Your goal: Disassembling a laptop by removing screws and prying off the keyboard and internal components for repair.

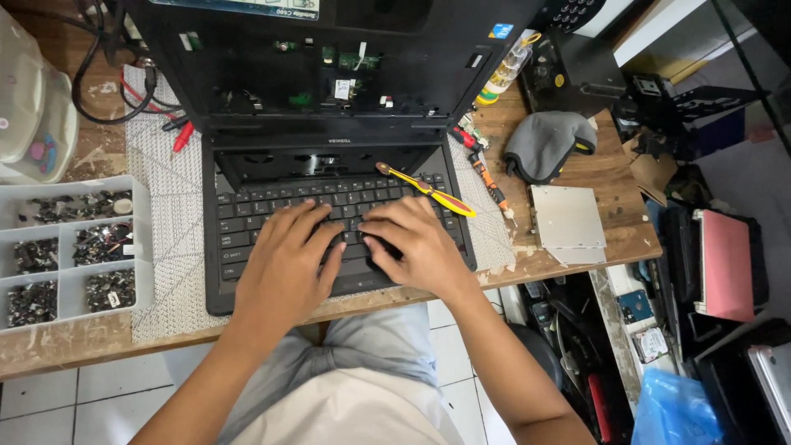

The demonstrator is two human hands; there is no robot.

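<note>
A black laptop keyboard [247, 216] lies loose on the front of an opened black laptop [329, 82] whose inner circuit parts show. My left hand [284, 268] rests flat on the keyboard's lower middle, fingers spread. My right hand [412, 243] presses on the keys just to its right, fingers curled down. Neither hand holds anything. A yellow and red screwdriver [424, 191] lies across the keyboard's upper right corner.
A clear compartment tray [140, 239] of small dark parts sits at the left. A white mesh mat [169, 198] lies under the laptop. A grey cloth [544, 142], a silver drive caddy [567, 216] and small tools [486, 175] lie at the right on the wooden table [614, 206].
</note>
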